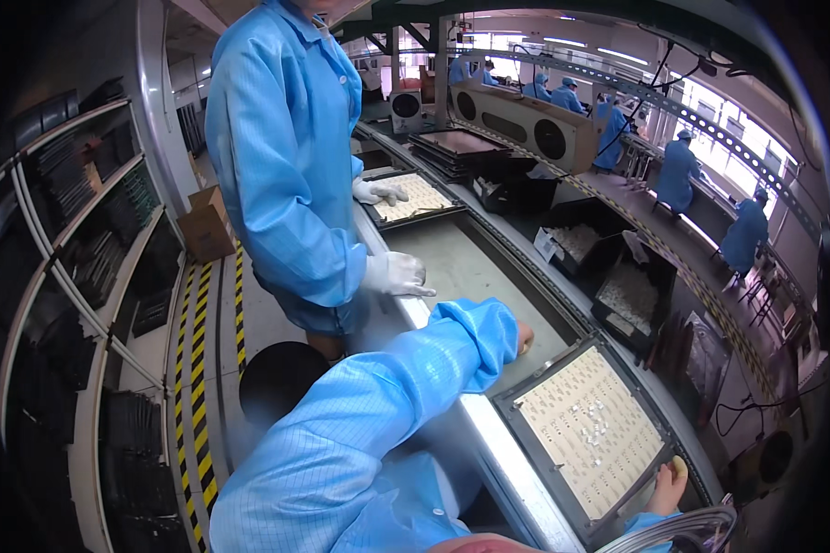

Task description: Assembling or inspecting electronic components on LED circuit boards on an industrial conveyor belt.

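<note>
My left arm, in a blue sleeve, reaches across the metal rail of the line. Only a sliver of my left hand (525, 337) shows past the cuff, above the grey conveyor bed, and most of its fingers are hidden. At the lower right my right hand (669, 484), with yellow covers on its fingertips, has its fingers curled at the corner of a dark-framed tray (563, 481). The tray carries a cream panel (609, 378) with rows of small markings. Several small whitish pieces (588, 419) lie loose around the panel's middle.
A co-worker in a blue coat (281, 157) stands at left, white-gloved hands (397, 275) at the rail and on another framed panel (410, 198). Black bins (627, 293) of pale parts line the far side. Cables (682, 530) lie lower right; racks (74, 230) stand left.
</note>
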Demonstrator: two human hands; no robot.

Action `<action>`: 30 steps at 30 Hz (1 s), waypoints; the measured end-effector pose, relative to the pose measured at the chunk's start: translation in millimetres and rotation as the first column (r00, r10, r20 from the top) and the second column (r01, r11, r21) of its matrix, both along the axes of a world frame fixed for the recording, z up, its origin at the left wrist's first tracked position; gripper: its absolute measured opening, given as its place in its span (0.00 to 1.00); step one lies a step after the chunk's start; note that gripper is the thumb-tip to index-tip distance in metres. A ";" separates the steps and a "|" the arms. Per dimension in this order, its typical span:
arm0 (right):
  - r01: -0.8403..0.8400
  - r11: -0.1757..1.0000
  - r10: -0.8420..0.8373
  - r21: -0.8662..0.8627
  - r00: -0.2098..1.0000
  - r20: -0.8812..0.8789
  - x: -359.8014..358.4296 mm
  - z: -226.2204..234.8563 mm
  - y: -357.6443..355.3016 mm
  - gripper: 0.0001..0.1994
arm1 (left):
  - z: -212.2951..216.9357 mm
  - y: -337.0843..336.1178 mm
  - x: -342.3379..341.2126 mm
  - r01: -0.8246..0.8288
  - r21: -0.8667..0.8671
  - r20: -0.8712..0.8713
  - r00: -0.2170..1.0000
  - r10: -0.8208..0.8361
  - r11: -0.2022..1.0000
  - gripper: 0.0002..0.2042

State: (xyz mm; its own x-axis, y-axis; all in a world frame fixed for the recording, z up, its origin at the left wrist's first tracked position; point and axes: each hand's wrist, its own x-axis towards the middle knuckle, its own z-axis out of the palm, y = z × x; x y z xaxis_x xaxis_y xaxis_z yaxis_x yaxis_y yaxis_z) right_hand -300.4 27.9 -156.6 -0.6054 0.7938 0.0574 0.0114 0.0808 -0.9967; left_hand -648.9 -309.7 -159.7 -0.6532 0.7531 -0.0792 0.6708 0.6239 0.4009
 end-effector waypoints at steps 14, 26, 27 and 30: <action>-0.008 1.000 0.008 0.013 1.000 0.006 8.0 -3.5 -8.1 0.18 | -0.4 -7.2 8.9 -0.036 0.024 0.075 0.997 0.034 0.999 0.05; -0.014 1.000 0.014 -0.008 1.000 0.012 8.6 -4.4 -7.2 0.19 | 4.9 -7.7 10.7 -0.090 -0.041 0.103 0.990 0.094 0.995 0.07; -0.017 1.000 0.017 0.001 1.000 0.025 8.7 -4.1 -7.8 0.19 | 0.5 -8.9 8.6 -0.090 -0.043 0.102 0.990 0.093 0.995 0.07; -0.034 0.999 0.033 0.009 0.999 0.031 5.5 -6.0 -7.2 0.19 | -16.6 -16.3 0.3 -0.074 0.075 -0.006 0.997 0.075 0.994 0.02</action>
